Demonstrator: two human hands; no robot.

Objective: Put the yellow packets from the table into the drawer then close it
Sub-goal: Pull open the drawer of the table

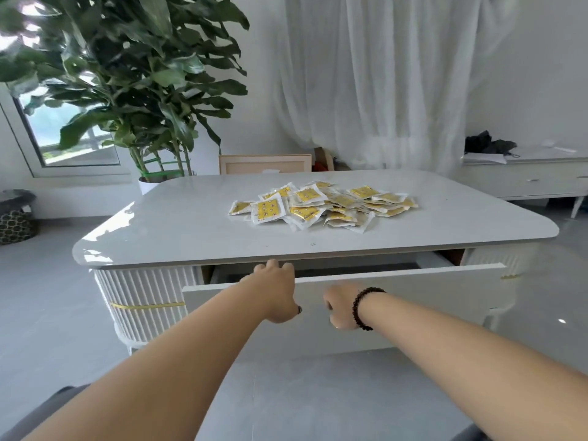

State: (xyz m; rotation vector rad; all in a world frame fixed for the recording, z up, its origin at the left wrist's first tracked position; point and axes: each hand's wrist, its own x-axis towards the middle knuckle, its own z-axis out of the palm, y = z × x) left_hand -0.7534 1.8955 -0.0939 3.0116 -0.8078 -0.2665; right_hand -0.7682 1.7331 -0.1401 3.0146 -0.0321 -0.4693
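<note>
A heap of several yellow packets (324, 203) in clear wrappers lies on the glossy white table (178, 224), toward its far middle. Under the tabletop a white drawer (413, 300) stands partly pulled out; only a dark strip of its inside shows. My left hand (276, 288) grips the top edge of the drawer front, fingers hooked over it and thumb on the front face. My right hand (339, 308), with a dark bead bracelet on the wrist, hangs in front of the drawer face with fingers curled, holding nothing.
A tall leafy plant (136, 74) in a white pot stands behind the table's left corner. A chair back (265, 163) sits at the far side. A white sideboard (528, 179) with dark cloth on top is at the right. White curtains hang behind.
</note>
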